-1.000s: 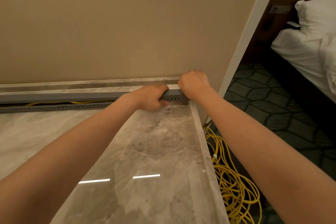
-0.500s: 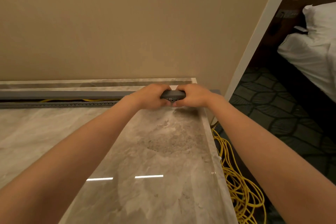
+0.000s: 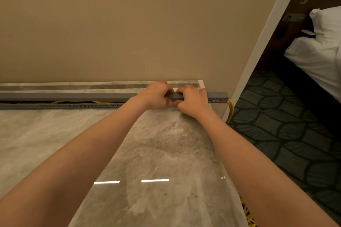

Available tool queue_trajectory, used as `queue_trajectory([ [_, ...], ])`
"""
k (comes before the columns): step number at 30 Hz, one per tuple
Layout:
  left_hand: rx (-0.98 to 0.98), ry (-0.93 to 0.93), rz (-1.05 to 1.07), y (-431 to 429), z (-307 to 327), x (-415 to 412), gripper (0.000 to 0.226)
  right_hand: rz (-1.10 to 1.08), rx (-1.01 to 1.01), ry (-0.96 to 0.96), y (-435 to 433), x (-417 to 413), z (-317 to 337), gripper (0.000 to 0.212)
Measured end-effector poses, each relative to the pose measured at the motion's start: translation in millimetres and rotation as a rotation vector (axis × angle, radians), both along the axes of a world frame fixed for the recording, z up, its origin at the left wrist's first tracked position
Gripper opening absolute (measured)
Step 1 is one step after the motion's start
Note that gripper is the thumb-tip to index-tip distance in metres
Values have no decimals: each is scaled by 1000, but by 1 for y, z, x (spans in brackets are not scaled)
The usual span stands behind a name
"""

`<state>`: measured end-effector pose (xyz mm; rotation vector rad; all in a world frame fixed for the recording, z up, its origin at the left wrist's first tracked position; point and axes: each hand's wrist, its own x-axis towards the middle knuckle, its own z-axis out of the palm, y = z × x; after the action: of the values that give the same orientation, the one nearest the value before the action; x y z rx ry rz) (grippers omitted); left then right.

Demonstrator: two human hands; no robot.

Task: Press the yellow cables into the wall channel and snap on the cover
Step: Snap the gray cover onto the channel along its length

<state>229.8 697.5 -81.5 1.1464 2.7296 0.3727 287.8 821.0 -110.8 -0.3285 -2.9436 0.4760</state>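
Note:
A long grey channel with a row of slots lies along the back of the marble counter, against the beige wall. A grey cover sits over it, raised on the left, where yellow cables show in the gap. My left hand and my right hand grip the cover side by side, fingers curled over it, thumbs in front. Right of my hands the cover sits closed on the channel's end. The cables leave that end and drop past the counter's edge.
A coil of yellow cable lies on the patterned carpet beside the counter's right edge. A white door frame runs up on the right, with a bed in white linen beyond it.
Both hands have slid left along the cover, away from the channel's right end, which now shows closed. My right hand has come off the end and sits close beside the left.

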Motion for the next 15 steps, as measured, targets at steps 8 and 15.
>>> queue_trajectory([
  [8, -117, 128, -95, -3, -3, 2, 33, 83, 19, -23, 7, 1, -1, 31],
  [15, -96, 355, 76, 9, -36, 22, 36, 50, 71, 58, -1, 7, -7, 24],
])
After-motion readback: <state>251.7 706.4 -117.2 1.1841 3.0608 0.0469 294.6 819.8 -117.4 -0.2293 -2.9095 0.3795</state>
